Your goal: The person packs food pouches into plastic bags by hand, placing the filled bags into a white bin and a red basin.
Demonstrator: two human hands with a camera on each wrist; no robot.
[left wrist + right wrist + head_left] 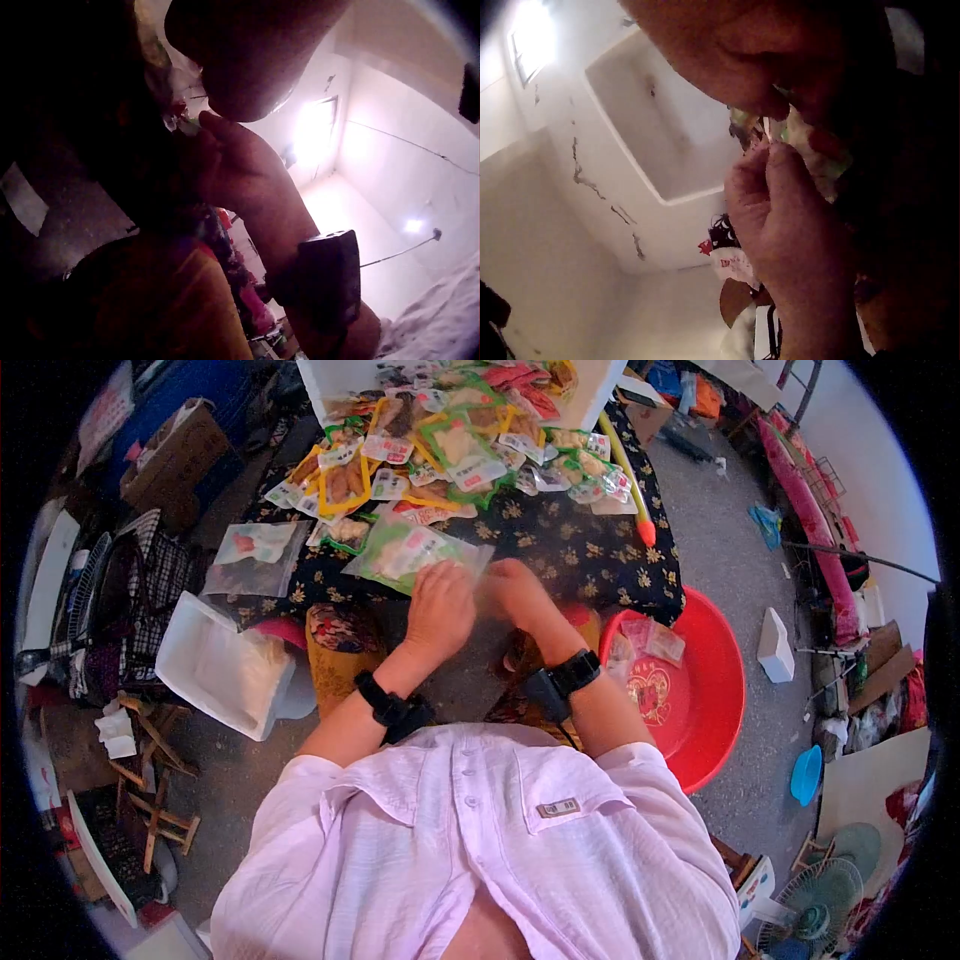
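Note:
A clear zip bag (375,560) with a green-edged packet (410,552) inside lies at the near edge of the cloth-covered table. The left hand (443,605) pinches the bag's right part. Close beside it, the right hand (518,595) has curled fingers at the bag's right edge, slightly blurred. In the right wrist view, thumb and fingertips of a hand (780,202) pinch a thin pale edge, with the other hand (757,52) right against it. The left wrist view is dark, and the fingers of the near hand are mostly hidden.
Many small food packets (465,445) are heaped before a white foam box (325,390). Another zip bag (255,558) lies at the left on the dark floral cloth (560,540). A white foam box (225,665) stands lower left, a red basin (715,700) at right, holding packets.

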